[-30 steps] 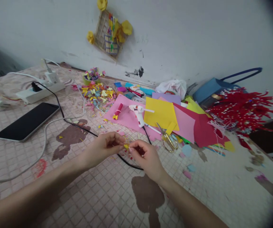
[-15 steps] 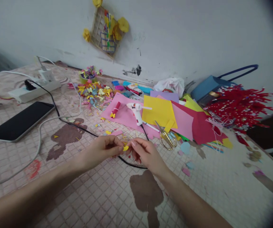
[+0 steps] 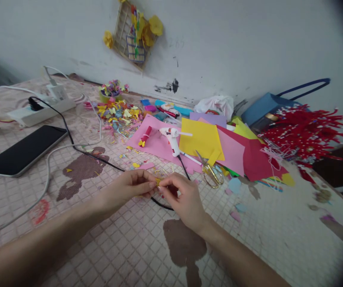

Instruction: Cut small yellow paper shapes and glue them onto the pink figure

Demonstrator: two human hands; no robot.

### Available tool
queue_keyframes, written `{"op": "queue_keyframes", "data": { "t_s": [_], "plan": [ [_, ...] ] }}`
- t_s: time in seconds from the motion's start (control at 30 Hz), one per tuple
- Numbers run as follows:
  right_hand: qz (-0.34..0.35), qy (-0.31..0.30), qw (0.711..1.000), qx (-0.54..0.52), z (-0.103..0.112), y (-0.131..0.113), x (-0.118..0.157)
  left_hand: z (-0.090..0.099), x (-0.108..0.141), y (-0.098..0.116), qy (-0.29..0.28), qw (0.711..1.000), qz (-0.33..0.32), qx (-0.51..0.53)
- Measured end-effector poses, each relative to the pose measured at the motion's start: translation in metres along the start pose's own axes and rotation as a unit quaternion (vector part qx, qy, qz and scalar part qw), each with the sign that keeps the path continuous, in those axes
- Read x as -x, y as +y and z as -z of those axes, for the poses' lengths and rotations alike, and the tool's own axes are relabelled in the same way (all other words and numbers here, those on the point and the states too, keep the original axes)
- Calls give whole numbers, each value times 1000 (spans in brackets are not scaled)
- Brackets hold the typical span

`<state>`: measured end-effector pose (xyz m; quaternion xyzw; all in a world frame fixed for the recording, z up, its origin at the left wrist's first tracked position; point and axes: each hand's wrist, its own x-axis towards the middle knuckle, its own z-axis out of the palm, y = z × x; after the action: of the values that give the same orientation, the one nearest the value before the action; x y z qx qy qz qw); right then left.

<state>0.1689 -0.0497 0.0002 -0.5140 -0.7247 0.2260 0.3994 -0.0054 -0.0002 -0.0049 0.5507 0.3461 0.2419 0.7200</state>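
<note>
A small yellow paper piece [image 3: 158, 181] shows between the fingertips of both hands, low over the table. My left hand [image 3: 134, 184] pinches it from the left with thumb and forefinger. From the right, my right hand [image 3: 183, 195] closes thumb and forefinger on its other side. Just behind the hands, a white glue gun [image 3: 171, 139] lies on pink paper [image 3: 157, 150], beside a red tube [image 3: 146, 134] with a yellow bow-shaped piece at its end. Gold-handled scissors [image 3: 212, 175] lie right of the glue gun, near yellow paper [image 3: 199, 137].
A black tablet [image 3: 24, 149] and a white power strip [image 3: 42, 111] lie at left, with cables crossing the table. Colourful paper bits [image 3: 119, 113] are heaped behind. Red stems [image 3: 305, 131] and a blue bag [image 3: 263, 105] stand at right.
My right hand has turned, and its thumb and forefinger now pinch at the yellow piece. Less of the piece shows between the fingers. The view has shifted slightly.
</note>
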Motion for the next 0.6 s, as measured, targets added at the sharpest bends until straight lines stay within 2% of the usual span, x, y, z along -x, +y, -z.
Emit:
{"op": "queue_keyframes", "data": {
  "t_s": [0.1,0.4,0.5,0.6],
  "plan": [
    [12,6,1000,14,0,1,0,1,0,0,6,1000,0,0],
    [-32,-7,998,-50,0,3,-1,0,0,2,19,1000,0,-14],
    [-97,-19,987,-125,0,4,-2,0,-1,2,15,1000,-5,-14],
    [-216,-44,944,-247,-2,6,-3,0,-3,0,-8,999,-36,-13]
  ]
}}
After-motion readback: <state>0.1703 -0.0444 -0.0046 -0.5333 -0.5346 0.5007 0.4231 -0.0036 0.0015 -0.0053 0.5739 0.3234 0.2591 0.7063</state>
